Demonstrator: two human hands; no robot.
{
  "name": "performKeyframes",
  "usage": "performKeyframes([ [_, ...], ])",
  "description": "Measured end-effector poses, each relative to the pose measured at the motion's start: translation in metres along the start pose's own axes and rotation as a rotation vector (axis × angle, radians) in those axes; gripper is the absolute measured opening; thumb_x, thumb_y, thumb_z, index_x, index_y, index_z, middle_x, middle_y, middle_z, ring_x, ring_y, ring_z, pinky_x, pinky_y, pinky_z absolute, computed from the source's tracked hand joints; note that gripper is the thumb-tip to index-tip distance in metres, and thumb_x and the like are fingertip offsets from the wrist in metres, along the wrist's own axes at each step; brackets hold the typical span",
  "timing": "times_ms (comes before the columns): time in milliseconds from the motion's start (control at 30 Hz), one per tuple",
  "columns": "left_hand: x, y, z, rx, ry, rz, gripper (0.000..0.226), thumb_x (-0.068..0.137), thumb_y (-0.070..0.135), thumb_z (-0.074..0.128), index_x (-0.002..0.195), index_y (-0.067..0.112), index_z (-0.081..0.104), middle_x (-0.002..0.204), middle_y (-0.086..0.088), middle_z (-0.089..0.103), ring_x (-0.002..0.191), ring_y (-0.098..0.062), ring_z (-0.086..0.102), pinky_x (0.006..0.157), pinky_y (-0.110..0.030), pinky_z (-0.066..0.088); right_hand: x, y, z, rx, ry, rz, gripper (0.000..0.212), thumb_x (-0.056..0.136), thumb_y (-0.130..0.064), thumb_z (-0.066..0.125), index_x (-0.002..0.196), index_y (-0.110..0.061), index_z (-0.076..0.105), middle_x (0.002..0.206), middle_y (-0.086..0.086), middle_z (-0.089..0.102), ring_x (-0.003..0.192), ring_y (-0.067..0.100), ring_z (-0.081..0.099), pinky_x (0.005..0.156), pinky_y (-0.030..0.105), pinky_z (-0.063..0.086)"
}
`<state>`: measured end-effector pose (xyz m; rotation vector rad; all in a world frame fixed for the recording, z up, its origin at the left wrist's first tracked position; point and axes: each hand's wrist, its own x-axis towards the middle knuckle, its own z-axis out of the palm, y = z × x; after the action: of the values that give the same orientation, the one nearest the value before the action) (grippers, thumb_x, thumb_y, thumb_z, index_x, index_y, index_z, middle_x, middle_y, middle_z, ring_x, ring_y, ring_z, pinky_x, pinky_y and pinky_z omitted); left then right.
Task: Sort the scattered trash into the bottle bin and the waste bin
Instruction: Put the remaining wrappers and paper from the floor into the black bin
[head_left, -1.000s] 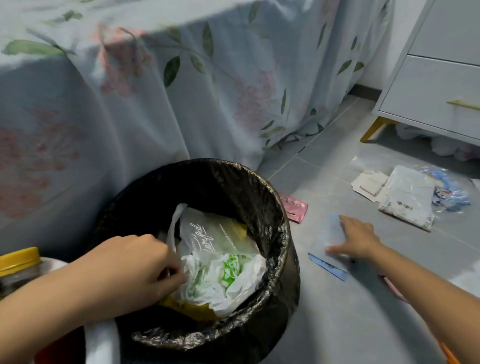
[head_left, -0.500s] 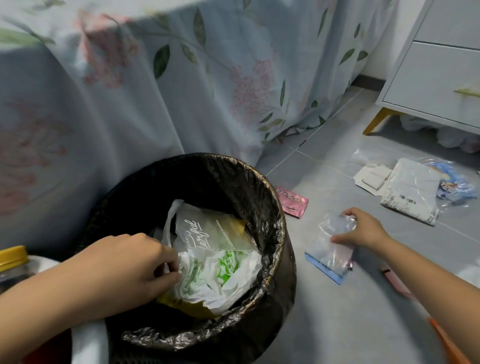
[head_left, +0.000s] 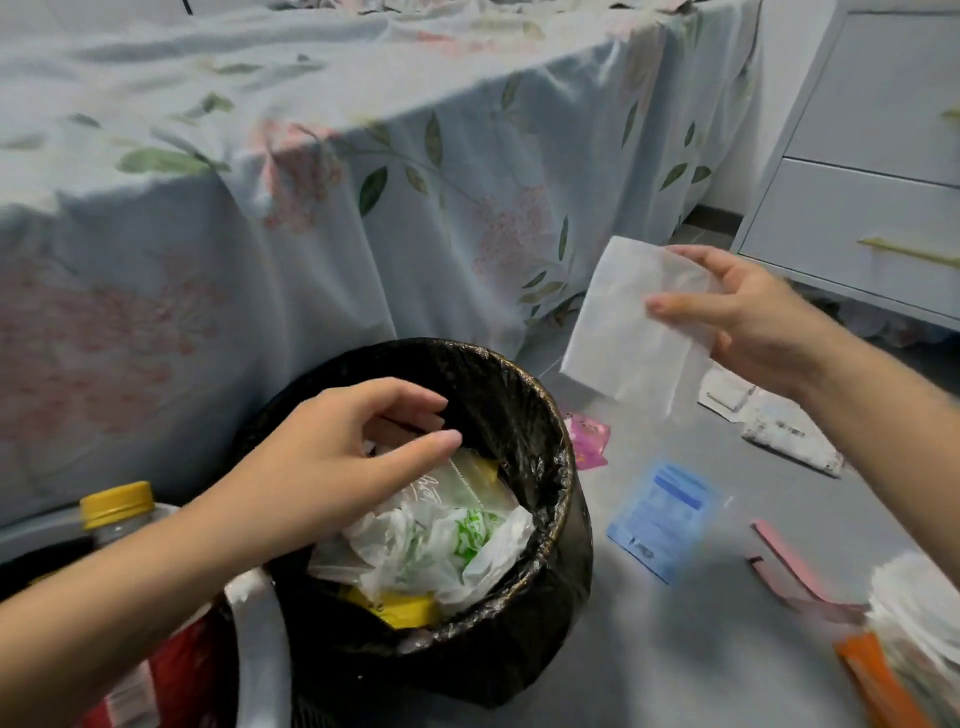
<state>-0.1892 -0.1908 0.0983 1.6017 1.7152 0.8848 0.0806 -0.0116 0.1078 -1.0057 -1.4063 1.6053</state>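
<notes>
Black liner plastic is seen wrapped over the rim of the waste bin (head_left: 550, 415), which stands on the grey floor (head_left: 675, 649) close to the draped floral bedsheet (head_left: 311, 208). White and green plastic bags (head_left: 441, 540) and a yellow scrap are piled inside it. The left hand (head_left: 337, 462) is held over the bin's opening with fingers loosely spread and nothing gripped. A white translucent wrapper (head_left: 628, 322) is pinched between thumb and fingers of the right hand (head_left: 753, 322), raised in the air to the right of the bin and beyond its rim. On the floor to the right, a pink sachet (head_left: 589, 441) lies just beside the bin, a blue packet (head_left: 665, 514) nearer, and pink paper strips (head_left: 789, 566) further right. A yellow-capped bottle (head_left: 117, 512) is seen at the near left, beside the bin. A white drawer unit (head_left: 857, 156) stands at the far right.
</notes>
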Motion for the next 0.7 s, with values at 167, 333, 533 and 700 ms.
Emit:
performKeyframes([
  [167, 0.003, 0.032, 0.003, -0.460, -0.035, -0.175, 0.044, 0.072, 0.039, 0.078, 0.110, 0.016, 0.071, 0.100, -0.007, 0.075, 0.094, -0.020, 0.070, 0.086, -0.040, 0.056, -0.024, -0.008, 0.090, -0.052, -0.271, -0.004, 0.052, 0.067, 0.006, 0.074, 0.114, -0.011, 0.061, 0.093, 0.004, 0.071, 0.083, 0.016, 0.069, 0.069, 0.028, 0.059],
  [333, -0.008, 0.024, -0.002, -0.619, 0.070, -0.229, 0.021, 0.087, 0.010, 0.062, 0.107, 0.007, 0.071, 0.096, -0.012, 0.075, 0.083, -0.024, 0.073, 0.065, -0.028, 0.059, -0.032, 0.013, 0.124, 0.110, -0.289, 0.060, 0.068, 0.057, -0.010, 0.081, 0.120, -0.013, 0.056, 0.111, 0.009, 0.069, 0.096, 0.019, 0.069, 0.078, 0.033, 0.058],
  [533, -0.013, 0.007, -0.011, -0.651, 0.183, -0.290, 0.022, 0.087, 0.007, 0.062, 0.108, 0.009, 0.070, 0.097, -0.011, 0.075, 0.086, -0.027, 0.072, 0.076, -0.039, 0.058, -0.046, 0.025, 0.125, -0.054, -0.483, 0.192, 0.033, 0.085, -0.017, 0.065, 0.117, -0.023, 0.059, 0.090, 0.009, 0.073, 0.065, 0.017, 0.069, 0.057, 0.028, 0.059],
  [700, -0.007, 0.005, -0.023, -0.855, 0.035, -0.462, 0.042, 0.073, 0.029, 0.058, 0.109, 0.011, 0.068, 0.094, -0.017, 0.072, 0.071, -0.029, 0.067, 0.062, -0.033, 0.058, -0.042, 0.035, 0.118, -0.051, -0.326, 0.024, 0.024, 0.085, -0.009, 0.065, 0.106, -0.021, 0.068, 0.077, 0.008, 0.072, 0.062, 0.018, 0.063, 0.050, 0.025, 0.055],
])
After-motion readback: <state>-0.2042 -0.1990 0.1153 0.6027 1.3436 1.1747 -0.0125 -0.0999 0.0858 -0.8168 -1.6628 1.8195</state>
